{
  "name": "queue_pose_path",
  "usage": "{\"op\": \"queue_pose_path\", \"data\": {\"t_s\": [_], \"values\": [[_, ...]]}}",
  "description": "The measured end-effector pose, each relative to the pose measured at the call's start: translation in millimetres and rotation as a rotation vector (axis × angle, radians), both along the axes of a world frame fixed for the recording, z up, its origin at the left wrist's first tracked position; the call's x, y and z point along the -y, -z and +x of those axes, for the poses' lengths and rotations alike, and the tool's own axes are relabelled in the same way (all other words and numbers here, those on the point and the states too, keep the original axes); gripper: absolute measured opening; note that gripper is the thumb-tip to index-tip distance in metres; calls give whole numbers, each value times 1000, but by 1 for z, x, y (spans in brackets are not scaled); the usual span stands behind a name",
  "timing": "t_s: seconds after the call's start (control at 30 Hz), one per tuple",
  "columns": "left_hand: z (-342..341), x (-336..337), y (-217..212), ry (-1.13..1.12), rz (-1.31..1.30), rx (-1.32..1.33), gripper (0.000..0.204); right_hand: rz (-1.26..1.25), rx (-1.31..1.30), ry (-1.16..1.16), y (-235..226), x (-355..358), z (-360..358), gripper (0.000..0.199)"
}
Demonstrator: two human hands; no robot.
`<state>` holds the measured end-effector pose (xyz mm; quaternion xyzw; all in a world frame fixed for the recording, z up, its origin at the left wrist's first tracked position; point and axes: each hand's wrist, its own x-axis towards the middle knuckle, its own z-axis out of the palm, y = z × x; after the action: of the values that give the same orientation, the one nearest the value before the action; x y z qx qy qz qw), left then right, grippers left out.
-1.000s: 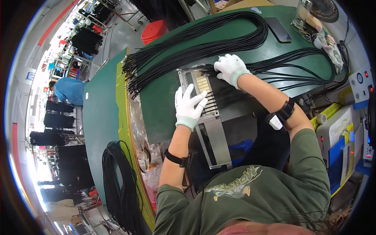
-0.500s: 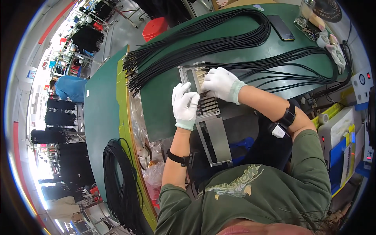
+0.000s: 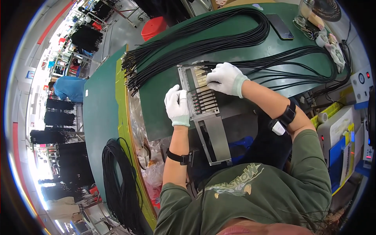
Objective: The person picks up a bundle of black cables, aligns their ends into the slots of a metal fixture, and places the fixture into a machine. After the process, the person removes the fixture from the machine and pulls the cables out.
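Observation:
A metal clamping fixture [image 3: 190,92] with a row of narrow slots stands at the table edge in front of me, with black cable ends lying side by side in its nearer slots. My right hand [image 3: 226,79], in a white glove, is over the fixture's right side, its thumb and fingers pinched on a thin black cable at the slots; the fingertips partly hide it. Beside the fixture's left rail is my left hand [image 3: 177,103], also gloved, fingers loosely bent and apart, with nothing visible in them. Black cables [image 3: 290,58] trail from the fixture toward the right.
A large looped bundle of black cables [image 3: 219,45] lies across the green table [image 3: 164,117]. Another coil [image 3: 117,184] hangs over the left table. A phone [image 3: 280,27], glass jar [image 3: 304,11] and cloth [image 3: 335,51] sit far right. Beyond the table is a red bucket [image 3: 154,28].
My left hand has drawn back left, off the fixture's slots. My right hand has shifted slightly right and nearer, uncovering more of the pale slots and cable ends.

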<state>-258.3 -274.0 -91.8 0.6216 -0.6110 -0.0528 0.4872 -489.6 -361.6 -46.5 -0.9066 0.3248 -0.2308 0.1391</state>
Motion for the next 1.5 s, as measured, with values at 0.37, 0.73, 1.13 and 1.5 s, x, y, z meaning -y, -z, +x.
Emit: {"op": "queue_pose_path", "data": {"t_s": [0.37,0.73,1.13,1.5], "values": [[-3,0,-5,15,104,-71,17,-70,-96,50,2,8,-8,9],[-20,2,-13,191,155,461,28,-42,-148,66,7,7,-1,13],[-28,-7,-22,299,196,346,25,-20,-143,413,15,52,-25,17],[-20,-1,-27,350,270,371,23,-150,-186,185,7,35,-16,14]]}}
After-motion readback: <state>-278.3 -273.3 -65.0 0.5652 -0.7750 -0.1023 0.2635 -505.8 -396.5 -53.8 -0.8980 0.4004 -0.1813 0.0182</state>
